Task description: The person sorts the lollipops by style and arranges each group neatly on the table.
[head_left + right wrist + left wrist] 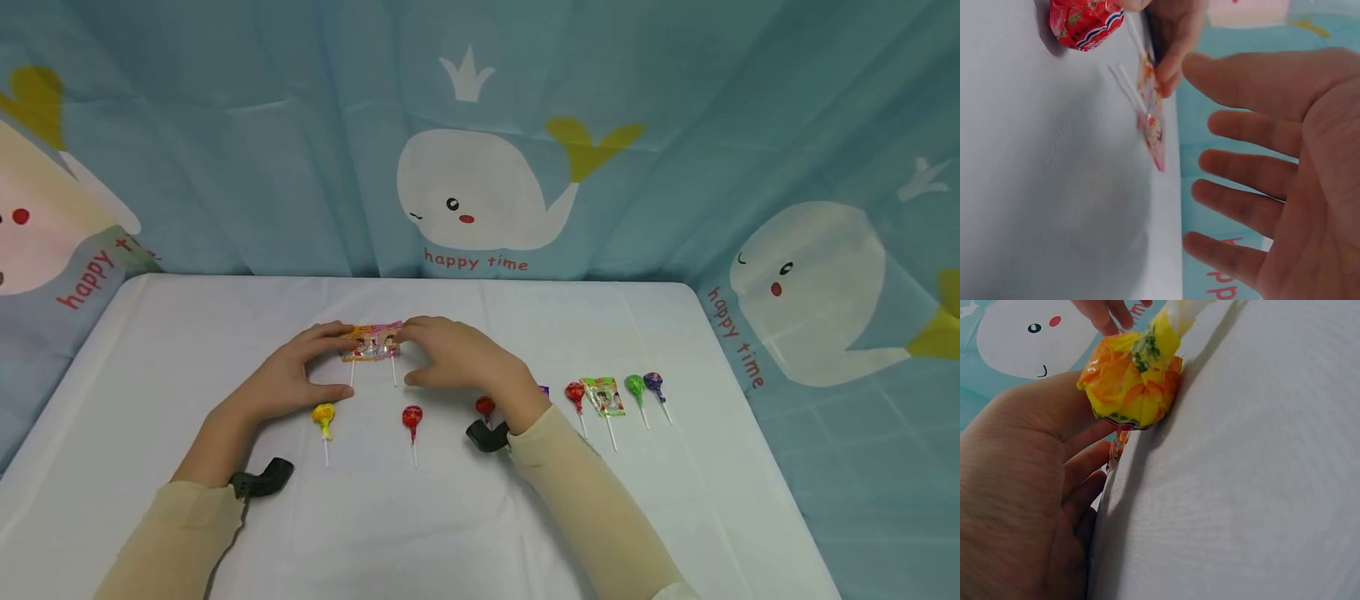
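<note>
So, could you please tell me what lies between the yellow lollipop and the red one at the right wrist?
Another red lollipop, lying on the white cloth, as the head view shows.

On my white cloth-covered table [360, 533]: round yellow lollipop [323, 415], three round red lollipops [412, 416], two flat orange-and-pink-wrapped lollipops [388, 343], flat green-wrapped lollipop [605, 397], round green lollipop [635, 385], round purple lollipop [654, 382].

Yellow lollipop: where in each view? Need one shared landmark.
Head: yellow lollipop left of centre, just below the left hand.
Left wrist: yellow lollipop in the upper part, left of centre.
Right wrist: not in it.
Shared landmark: left hand, near top centre in the right wrist view.
</note>
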Action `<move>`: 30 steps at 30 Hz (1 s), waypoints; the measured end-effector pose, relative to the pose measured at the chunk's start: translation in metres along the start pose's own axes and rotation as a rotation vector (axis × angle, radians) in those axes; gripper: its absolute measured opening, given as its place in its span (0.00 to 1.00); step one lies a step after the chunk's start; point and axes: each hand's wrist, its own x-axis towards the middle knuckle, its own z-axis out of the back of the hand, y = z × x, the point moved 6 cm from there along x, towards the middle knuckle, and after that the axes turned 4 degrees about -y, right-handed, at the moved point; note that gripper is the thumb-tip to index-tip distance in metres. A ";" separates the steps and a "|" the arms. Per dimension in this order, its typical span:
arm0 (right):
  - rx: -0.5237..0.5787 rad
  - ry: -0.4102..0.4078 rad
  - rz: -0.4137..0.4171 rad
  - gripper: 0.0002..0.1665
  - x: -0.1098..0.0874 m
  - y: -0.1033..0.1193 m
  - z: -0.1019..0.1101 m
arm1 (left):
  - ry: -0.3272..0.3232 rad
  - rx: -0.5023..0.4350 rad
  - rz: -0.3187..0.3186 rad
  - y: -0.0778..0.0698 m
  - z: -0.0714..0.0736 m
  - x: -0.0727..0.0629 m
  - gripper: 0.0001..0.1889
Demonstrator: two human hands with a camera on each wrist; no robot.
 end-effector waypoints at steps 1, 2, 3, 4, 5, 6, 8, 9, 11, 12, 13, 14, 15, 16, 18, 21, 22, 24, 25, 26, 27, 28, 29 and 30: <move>0.005 0.002 0.005 0.36 -0.003 0.000 0.001 | -0.001 -0.001 0.000 0.000 0.000 0.000 0.36; 0.008 0.005 0.011 0.36 -0.005 0.000 0.001 | -0.002 -0.001 0.000 0.000 0.000 0.000 0.36; 0.013 0.005 0.018 0.36 -0.007 0.000 0.001 | -0.004 0.000 -0.001 0.000 0.000 0.000 0.36; 0.015 0.005 0.024 0.36 -0.010 0.000 0.002 | -0.005 0.001 -0.002 0.000 0.000 0.000 0.36; 0.017 0.003 0.030 0.36 -0.012 -0.001 0.002 | -0.005 0.003 -0.003 0.000 0.000 0.000 0.36; 0.019 0.001 0.034 0.36 -0.015 -0.002 0.003 | -0.004 0.003 -0.002 0.001 0.000 0.000 0.36; 0.027 -0.004 0.036 0.35 -0.020 -0.003 0.005 | -0.004 0.005 -0.004 0.001 0.000 0.000 0.36; 0.027 -0.008 0.036 0.35 -0.022 -0.005 0.005 | -0.004 0.006 -0.006 0.001 0.000 0.000 0.36; 0.029 -0.018 0.035 0.34 -0.027 -0.007 0.007 | -0.003 0.008 -0.010 0.001 0.000 0.000 0.36; 0.031 -0.023 0.036 0.34 -0.030 -0.008 0.008 | -0.003 0.009 -0.010 0.002 0.000 0.000 0.36; 0.035 -0.028 0.040 0.34 -0.032 -0.009 0.008 | -0.005 0.012 -0.012 0.002 0.000 0.000 0.37; 0.038 -0.033 0.042 0.34 -0.034 -0.010 0.009 | -0.006 0.012 -0.013 0.002 0.001 -0.001 0.37; 0.039 -0.037 0.043 0.34 -0.036 -0.011 0.009 | -0.007 0.013 -0.015 0.002 0.001 -0.001 0.37; 0.044 -0.041 0.046 0.33 -0.038 -0.012 0.010 | -0.008 0.014 -0.016 0.002 0.001 -0.001 0.37; 0.046 -0.047 0.045 0.33 -0.042 -0.014 0.010 | -0.010 0.013 -0.019 0.001 0.002 -0.001 0.37; 0.044 -0.054 0.031 0.33 -0.049 -0.018 0.009 | -0.010 0.009 -0.027 0.000 0.001 -0.001 0.36; 0.046 -0.058 0.028 0.33 -0.051 -0.019 0.010 | -0.010 0.009 -0.027 0.000 0.001 -0.001 0.36; 0.050 -0.065 0.021 0.32 -0.055 -0.023 0.010 | -0.010 0.009 -0.025 0.000 0.001 0.000 0.36; 0.053 -0.069 0.019 0.32 -0.057 -0.025 0.011 | -0.010 0.009 -0.024 0.000 0.000 0.000 0.36; 0.058 -0.074 0.018 0.32 -0.059 -0.027 0.012 | -0.010 0.007 -0.022 0.000 0.000 0.000 0.36; 0.067 -0.077 0.016 0.32 -0.061 -0.028 0.013 | -0.011 0.007 -0.021 0.000 0.000 0.000 0.36; 0.073 -0.080 0.010 0.32 -0.063 -0.031 0.013 | -0.012 0.006 -0.022 0.000 0.000 0.000 0.36; 0.080 -0.081 0.004 0.32 -0.065 -0.033 0.014 | -0.012 0.003 -0.023 0.000 0.000 0.000 0.36; 0.090 -0.081 -0.003 0.32 -0.067 -0.035 0.014 | -0.013 0.001 -0.025 0.000 0.000 0.000 0.36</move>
